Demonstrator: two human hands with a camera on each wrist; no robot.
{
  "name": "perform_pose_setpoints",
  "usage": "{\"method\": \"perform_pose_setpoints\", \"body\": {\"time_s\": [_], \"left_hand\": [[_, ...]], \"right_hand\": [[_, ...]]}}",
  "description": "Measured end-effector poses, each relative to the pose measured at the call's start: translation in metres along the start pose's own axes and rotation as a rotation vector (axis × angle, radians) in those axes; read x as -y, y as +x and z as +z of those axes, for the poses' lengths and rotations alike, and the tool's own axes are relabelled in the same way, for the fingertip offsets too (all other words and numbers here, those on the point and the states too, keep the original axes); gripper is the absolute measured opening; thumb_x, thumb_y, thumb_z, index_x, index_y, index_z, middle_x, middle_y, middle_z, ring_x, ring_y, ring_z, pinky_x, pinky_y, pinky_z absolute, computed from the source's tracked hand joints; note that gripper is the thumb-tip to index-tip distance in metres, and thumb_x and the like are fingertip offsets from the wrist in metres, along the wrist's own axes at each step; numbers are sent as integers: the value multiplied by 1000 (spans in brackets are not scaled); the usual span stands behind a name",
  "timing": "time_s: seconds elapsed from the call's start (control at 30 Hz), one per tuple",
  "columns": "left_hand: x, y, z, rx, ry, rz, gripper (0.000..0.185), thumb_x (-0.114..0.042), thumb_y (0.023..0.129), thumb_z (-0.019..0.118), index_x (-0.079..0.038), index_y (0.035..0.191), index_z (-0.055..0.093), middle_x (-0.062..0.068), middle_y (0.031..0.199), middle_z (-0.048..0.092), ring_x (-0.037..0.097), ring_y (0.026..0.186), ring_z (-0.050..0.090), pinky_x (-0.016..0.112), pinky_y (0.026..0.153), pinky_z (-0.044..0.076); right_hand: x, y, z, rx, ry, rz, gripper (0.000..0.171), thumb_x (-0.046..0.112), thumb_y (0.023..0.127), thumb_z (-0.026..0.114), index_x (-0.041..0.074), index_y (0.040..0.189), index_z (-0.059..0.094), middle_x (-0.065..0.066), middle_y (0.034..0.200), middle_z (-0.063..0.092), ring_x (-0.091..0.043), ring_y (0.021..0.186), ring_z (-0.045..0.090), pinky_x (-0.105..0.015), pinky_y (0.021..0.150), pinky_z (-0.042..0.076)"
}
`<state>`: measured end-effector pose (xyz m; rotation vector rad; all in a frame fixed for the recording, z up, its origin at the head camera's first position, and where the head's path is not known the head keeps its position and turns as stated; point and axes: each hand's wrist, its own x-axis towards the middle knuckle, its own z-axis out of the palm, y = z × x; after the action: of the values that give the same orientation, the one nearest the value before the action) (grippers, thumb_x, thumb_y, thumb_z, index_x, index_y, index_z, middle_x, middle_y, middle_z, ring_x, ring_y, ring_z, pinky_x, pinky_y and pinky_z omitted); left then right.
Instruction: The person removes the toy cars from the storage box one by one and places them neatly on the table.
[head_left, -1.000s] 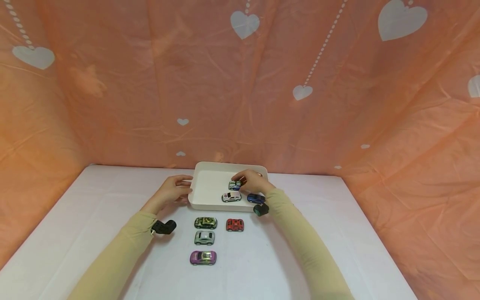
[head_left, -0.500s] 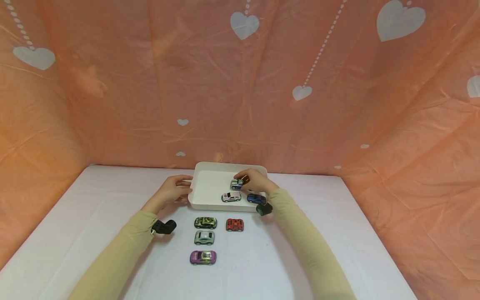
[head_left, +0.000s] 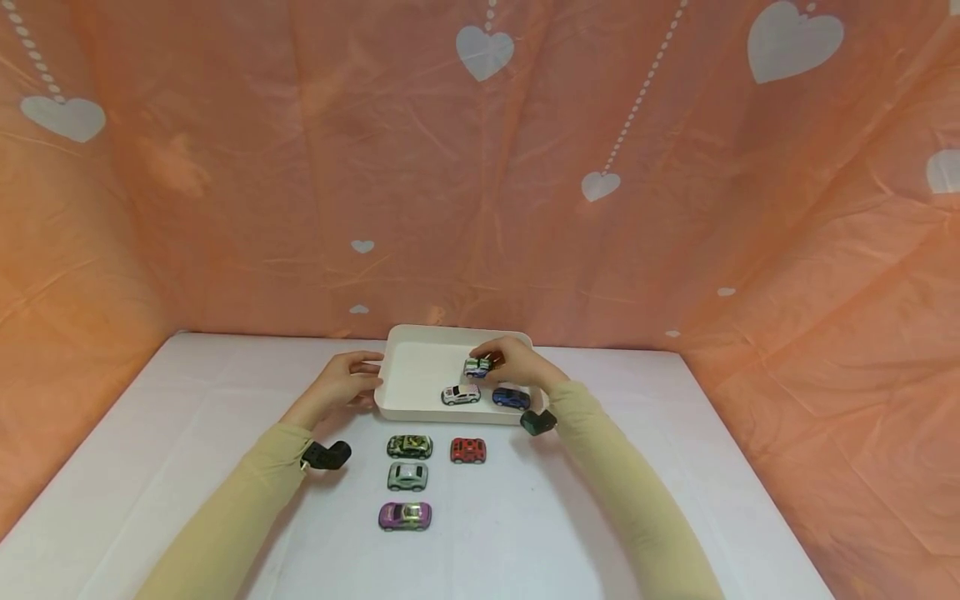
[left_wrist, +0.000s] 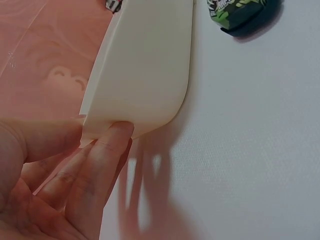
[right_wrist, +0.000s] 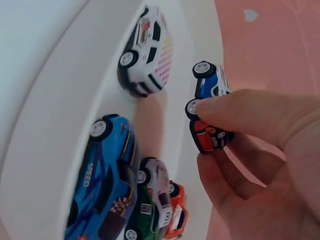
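Head view: right hand [head_left: 516, 364] pinching a toy car [head_left: 476, 366] above a white tray [head_left: 420, 367], left hand [head_left: 347, 385] gripping the tray's left rim.

Left wrist view: fingers [left_wrist: 95, 165] curled around the tray wall [left_wrist: 145, 70].

Right wrist view: small car [right_wrist: 210, 107] pinched between thumb and fingers, just over the tray floor.

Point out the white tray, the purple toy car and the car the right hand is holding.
white tray [head_left: 420, 335], head view, on its far rim.
purple toy car [head_left: 405, 516], head view, on its roof.
held car [right_wrist: 209, 86], right wrist view, on its blue side by the front wheel.
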<state>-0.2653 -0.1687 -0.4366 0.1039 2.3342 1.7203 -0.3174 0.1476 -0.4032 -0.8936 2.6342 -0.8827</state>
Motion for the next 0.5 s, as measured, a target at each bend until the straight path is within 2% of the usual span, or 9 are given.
{"method": "perform_pose_setpoints", "body": {"time_s": [0.2,0.5], "left_hand": [[0,1,-1,1,-5,12,51,-1,92,59,7,138,41,31,127,52,27,92,64,33,65,57],[1,2,-1,-2,-5,15,50,0,92,58,8,138,41,31,127,52,26,89,65,32,64,57]], "right_hand": [[11,-11,-3,13,80,-66,43,0,81,74,1,123,64,-9,119,64,-24,97,60,-33,85,50],[19,-32,-3,33,116,-121,43,-2,82,72,1,124,62,-9,115,60,-22,104,58,-36,92,48]]}}
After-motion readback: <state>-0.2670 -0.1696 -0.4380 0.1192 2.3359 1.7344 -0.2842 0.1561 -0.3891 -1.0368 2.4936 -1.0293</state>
